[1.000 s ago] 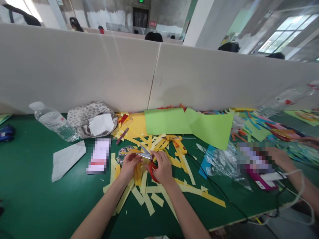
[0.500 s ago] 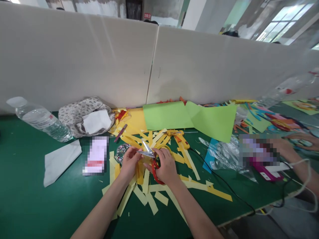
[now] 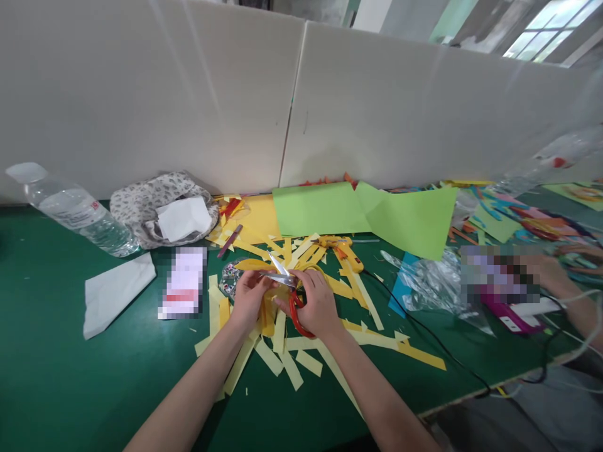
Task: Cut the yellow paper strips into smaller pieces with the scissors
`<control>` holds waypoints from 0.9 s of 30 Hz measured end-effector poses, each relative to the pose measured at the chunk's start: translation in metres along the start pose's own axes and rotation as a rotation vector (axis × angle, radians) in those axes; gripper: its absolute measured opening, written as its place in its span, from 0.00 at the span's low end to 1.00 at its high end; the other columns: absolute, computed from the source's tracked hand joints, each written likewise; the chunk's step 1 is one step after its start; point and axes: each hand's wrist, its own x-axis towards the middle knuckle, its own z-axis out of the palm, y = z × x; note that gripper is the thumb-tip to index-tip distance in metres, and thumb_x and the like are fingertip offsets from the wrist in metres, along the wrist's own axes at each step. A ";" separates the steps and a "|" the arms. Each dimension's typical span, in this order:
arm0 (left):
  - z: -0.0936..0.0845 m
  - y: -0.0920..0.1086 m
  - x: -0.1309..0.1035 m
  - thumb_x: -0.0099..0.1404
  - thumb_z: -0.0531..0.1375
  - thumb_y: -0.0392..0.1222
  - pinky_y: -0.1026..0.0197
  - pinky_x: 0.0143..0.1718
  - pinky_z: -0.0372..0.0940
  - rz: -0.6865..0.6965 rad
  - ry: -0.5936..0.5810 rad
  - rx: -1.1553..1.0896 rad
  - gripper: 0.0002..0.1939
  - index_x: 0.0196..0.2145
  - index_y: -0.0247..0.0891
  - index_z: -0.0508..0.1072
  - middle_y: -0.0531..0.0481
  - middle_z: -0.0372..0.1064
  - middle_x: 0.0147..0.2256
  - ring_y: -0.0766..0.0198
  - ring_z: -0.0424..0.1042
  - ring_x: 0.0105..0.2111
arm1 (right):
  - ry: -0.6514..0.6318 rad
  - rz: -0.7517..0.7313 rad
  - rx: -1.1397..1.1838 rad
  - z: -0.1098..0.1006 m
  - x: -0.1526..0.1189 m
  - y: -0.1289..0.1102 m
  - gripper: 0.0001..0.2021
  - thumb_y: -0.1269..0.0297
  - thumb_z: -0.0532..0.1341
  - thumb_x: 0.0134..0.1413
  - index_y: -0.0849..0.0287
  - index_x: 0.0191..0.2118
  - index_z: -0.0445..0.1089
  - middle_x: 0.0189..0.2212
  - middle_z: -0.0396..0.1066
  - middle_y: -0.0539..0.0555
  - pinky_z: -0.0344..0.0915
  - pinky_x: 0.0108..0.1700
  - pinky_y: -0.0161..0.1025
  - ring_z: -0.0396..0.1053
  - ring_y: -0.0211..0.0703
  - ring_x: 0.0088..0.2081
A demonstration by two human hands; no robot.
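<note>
One pair of scissors (image 3: 284, 276) is standing out above the middle of the green tabletop (image 3: 51, 358), between its near and far edges. The right hand (image 3: 315, 301) is closing around the red handles, and the two blades are spreading apart, pointing toward the left hand (image 3: 252, 298). That hand is curling its fingers in just beside the blades; whether they are gripping anything I cannot tell. The two hands are staying near each other, with a gap between them. More than ten yellow strips (image 3: 309, 363) are lying around and under them, overlapping too much for an exact count.

One yellow glue gun (image 3: 353, 257) is resting beyond the right hand, its one black cord (image 3: 426, 328) running to the near edge. Along the far edge, two green paper faces (image 3: 320, 213) are showing; one folded sheet or two, I cannot tell. One patterned bag (image 3: 136, 207) and one bottle (image 3: 70, 204) are sitting toward the far left corner, and a second bottle (image 3: 546, 162) is leaning toward the far right corner. One phone (image 3: 184, 279) is lying left of the strips. At the right end, another person's hand (image 3: 549, 275) is reaching in beside one clear plastic bag (image 3: 438, 285).
</note>
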 end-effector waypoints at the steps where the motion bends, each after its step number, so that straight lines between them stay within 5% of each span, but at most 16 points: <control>1: 0.000 0.000 0.000 0.48 0.67 0.41 0.62 0.32 0.66 0.001 0.001 0.002 0.10 0.28 0.36 0.72 0.50 0.73 0.30 0.68 0.70 0.25 | 0.003 -0.002 0.001 0.000 0.000 0.000 0.26 0.51 0.61 0.47 0.62 0.49 0.62 0.37 0.64 0.58 0.61 0.40 0.44 0.61 0.49 0.40; 16: 0.001 0.002 -0.001 0.48 0.67 0.42 0.65 0.29 0.65 -0.015 0.005 0.025 0.11 0.28 0.36 0.72 0.52 0.71 0.26 0.68 0.69 0.24 | -0.001 -0.011 0.000 0.002 0.001 0.001 0.24 0.51 0.60 0.48 0.62 0.47 0.62 0.35 0.65 0.57 0.62 0.39 0.41 0.63 0.46 0.39; 27: 0.001 0.007 0.000 0.49 0.67 0.41 0.69 0.23 0.62 -0.013 -0.095 -0.021 0.10 0.27 0.37 0.69 0.56 0.65 0.23 0.73 0.65 0.20 | 0.014 -0.025 -0.004 0.000 0.000 0.001 0.22 0.50 0.60 0.48 0.62 0.44 0.63 0.33 0.65 0.56 0.62 0.36 0.39 0.63 0.45 0.36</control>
